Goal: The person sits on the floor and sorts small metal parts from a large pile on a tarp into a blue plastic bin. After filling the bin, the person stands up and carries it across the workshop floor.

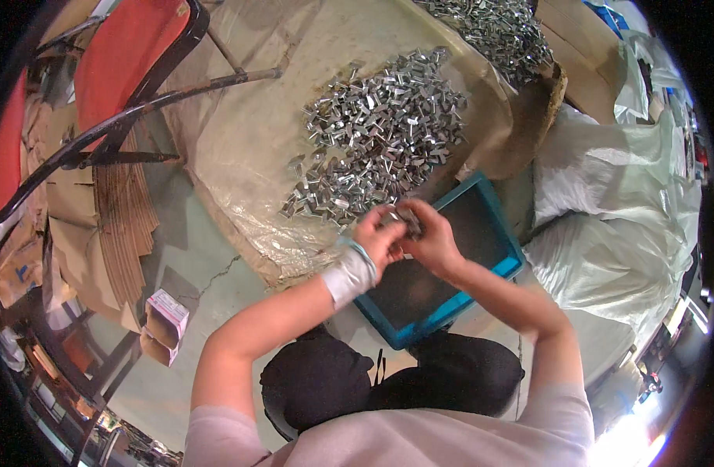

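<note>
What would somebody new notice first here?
Probably the big heap of shiny silver metal pieces on the tan plastic sheet, top middle. Then the bare left hand and right hand meeting by the blue rectangular tray, centre, and the red chair with a black frame, upper left.

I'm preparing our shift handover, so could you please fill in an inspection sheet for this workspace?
Surface: pale floor with a crack, partly covered by a wrinkled beige sheet.
Work items: loose pile of small metal pieces on the sheet; blue-rimmed tray beside it, dark inside, contents unclear.
Clutter: small open box and stacked cardboard at left.
Hands: right hand holds a few metal pieces; left hand meets it, fingers close to them, exact grip blurred.
Cables: nothing seen.
Surroundings: red chair upper left, second metal heap upper right, white bags at right.
</note>
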### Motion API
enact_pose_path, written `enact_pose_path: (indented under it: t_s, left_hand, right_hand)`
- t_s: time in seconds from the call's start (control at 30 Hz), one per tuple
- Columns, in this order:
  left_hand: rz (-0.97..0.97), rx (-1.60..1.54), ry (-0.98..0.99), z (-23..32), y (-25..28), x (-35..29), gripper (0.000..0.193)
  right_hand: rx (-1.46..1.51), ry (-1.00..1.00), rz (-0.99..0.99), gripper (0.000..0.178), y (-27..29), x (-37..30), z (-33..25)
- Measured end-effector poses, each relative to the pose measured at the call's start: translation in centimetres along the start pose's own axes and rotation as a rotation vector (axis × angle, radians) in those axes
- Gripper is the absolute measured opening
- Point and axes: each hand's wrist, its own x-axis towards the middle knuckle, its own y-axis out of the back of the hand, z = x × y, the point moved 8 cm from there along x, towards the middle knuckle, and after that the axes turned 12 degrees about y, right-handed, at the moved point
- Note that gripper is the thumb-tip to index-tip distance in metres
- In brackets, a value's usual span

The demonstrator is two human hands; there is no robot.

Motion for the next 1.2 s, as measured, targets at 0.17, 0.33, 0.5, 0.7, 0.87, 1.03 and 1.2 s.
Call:
enact_pose_path:
  t_s: [0.17,0.33,0.5,0.7,0.87,1.03,1.2]
  left_hand:
    - [0.038,0.662,0.029,-8.2,1.0,4.2,0.046]
    - [-0.031,1.131,-0.567,0.8,0.1,-1.7,0.05]
    - [0.83,1.78,-0.794,10.5,6.5,-3.1,0.086]
    - [0.844,1.947,-0.525,10.8,9.1,0.5,0.107]
    - [0.798,1.72,-0.693,10.2,9.0,1.1,0.093]
    - [0.819,1.402,-0.804,9.8,9.5,2.1,0.081]
    - [0.869,1.212,-0.91,9.5,8.8,2.2,0.064]
  right_hand:
    - [-0.286,-0.153,-0.336,0.051,-0.8,-5.8,6.0]
    - [-0.558,0.126,-0.45,0.058,-0.3,-1.3,0.0]
    - [-1.006,0.447,-0.378,0.071,-3.7,4.9,-1.3]
    - [-1.164,0.392,-0.541,0.086,-7.7,7.9,1.5]
    - [-0.983,0.341,-0.553,0.085,-8.6,8.5,2.3]
    - [-0.881,0.226,-0.5,0.078,-8.8,8.7,2.0]
    - [-0.743,0.181,-0.379,0.079,-9.3,8.6,2.6]
